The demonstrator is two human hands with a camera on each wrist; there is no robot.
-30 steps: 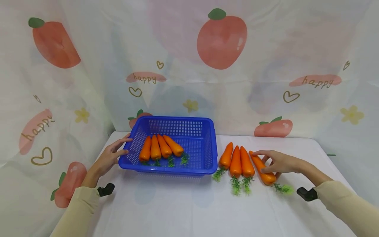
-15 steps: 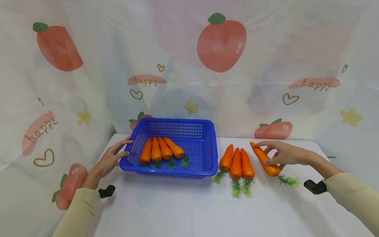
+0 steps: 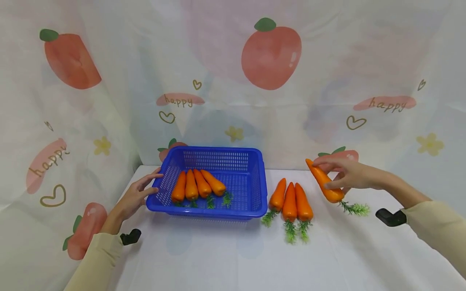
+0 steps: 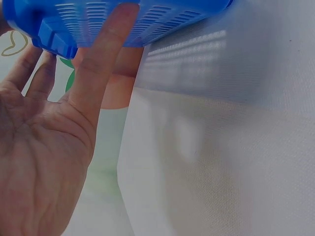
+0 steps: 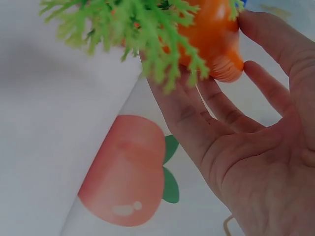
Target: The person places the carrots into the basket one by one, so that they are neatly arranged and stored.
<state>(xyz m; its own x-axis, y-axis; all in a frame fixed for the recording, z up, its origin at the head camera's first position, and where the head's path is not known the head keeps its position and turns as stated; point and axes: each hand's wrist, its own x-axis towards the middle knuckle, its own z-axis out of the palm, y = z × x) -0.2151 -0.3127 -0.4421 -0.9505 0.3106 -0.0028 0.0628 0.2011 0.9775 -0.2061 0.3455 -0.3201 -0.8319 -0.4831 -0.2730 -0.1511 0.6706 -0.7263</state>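
My right hand (image 3: pixel 358 174) grips an orange carrot (image 3: pixel 323 182) with green fronds, lifted over the right part of the table and tilted, tip up and to the left. In the right wrist view, thumb and fingers close around the carrot's thick end (image 5: pixel 211 37), partly behind the fronds. My left hand (image 3: pixel 132 199) touches the left rim of a blue plastic basket (image 3: pixel 214 212) with fairly straight fingers. The left wrist view shows its thumb (image 4: pixel 106 54) against the perforated basket wall. Several carrots (image 3: pixel 191 186) lie side by side in the basket's left half, fronds toward the front.
Three more carrots (image 3: pixel 289 204) lie on the white tablecloth (image 3: pixel 236 262), just right of the basket, fronds toward me. A printed fabric backdrop (image 3: pixel 233 60) rises behind the table and along its sides.
My right hand has raised the carrot off the table, up and away from the three beside it. The left hand and the basket stay in place.
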